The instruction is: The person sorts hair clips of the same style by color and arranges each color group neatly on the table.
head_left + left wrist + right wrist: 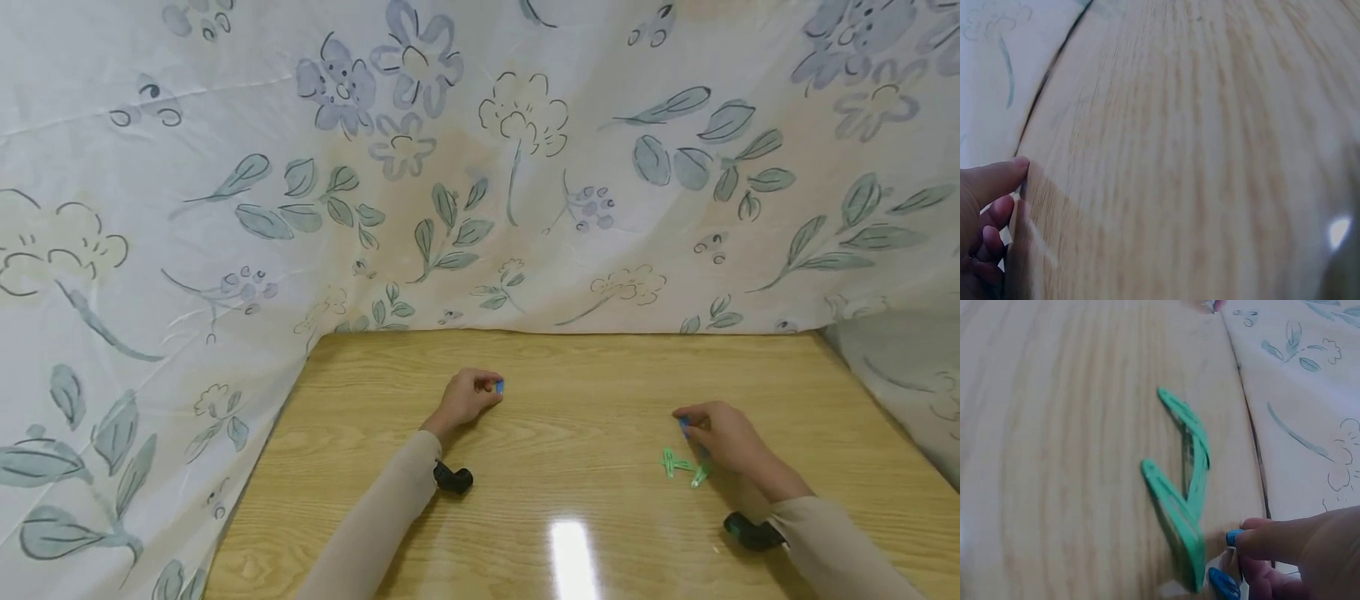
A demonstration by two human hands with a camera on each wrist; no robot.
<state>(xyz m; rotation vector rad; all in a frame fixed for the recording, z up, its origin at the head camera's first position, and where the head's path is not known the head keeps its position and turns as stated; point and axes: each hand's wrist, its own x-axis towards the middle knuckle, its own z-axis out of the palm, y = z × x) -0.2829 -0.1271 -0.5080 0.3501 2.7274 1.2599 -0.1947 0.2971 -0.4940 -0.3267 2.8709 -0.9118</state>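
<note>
My left hand (467,398) pinches a small blue hair clip (499,387) between thumb and fingertips over the far part of the table. In the left wrist view only the thumb and curled fingers of that hand (985,212) show; the clip is hidden there. My right hand (726,435) pinches another blue hair clip (1233,537) at its fingertips. Just below it, a further blue clip (1224,584) shows close to the fingers. Beside the right hand, green snap hair clips (669,462) lie on the table, touching or overlapping one another in the right wrist view.
A wood-grain table (570,442) carries everything, with a bright light reflection near its front. Floral cloth (525,183) hangs along its back and both sides. Black wrist devices (453,478) sit at both cuffs.
</note>
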